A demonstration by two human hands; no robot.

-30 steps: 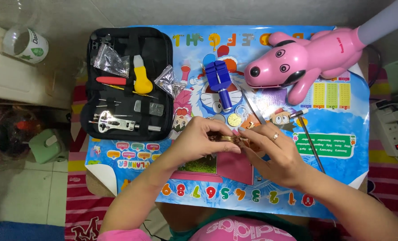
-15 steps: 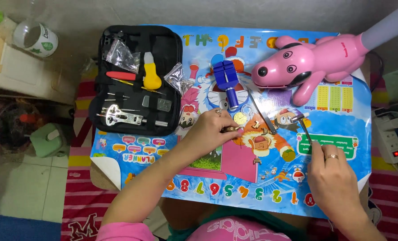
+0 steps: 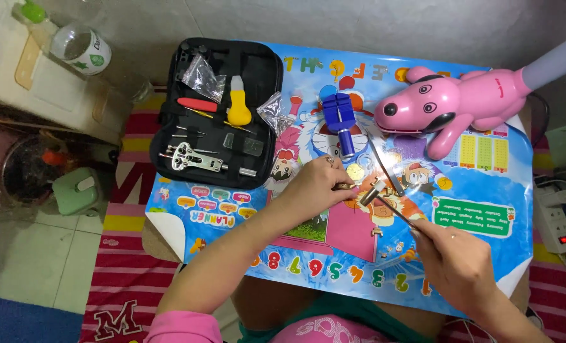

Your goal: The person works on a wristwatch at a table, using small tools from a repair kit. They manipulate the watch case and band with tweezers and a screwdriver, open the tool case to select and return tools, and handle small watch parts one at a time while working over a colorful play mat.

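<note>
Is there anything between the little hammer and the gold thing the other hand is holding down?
Nothing visible: the small metal-headed hammer in the right hand sits just beside the small gold piece pinned under the left hand, with only colourful mat between.

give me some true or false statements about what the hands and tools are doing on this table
1. The right hand holds a small hammer by its thin handle. True.
2. The left hand rests inside the black tool case. False: it is on the colourful mat, pinching a small brass-coloured part.
3. The tool case lies open. True.
4. The pink dog lamp stands left of the case. False: it is at the table's right side.
5. The blue link-remover tool is in a hand. False: it lies on the mat.
</note>
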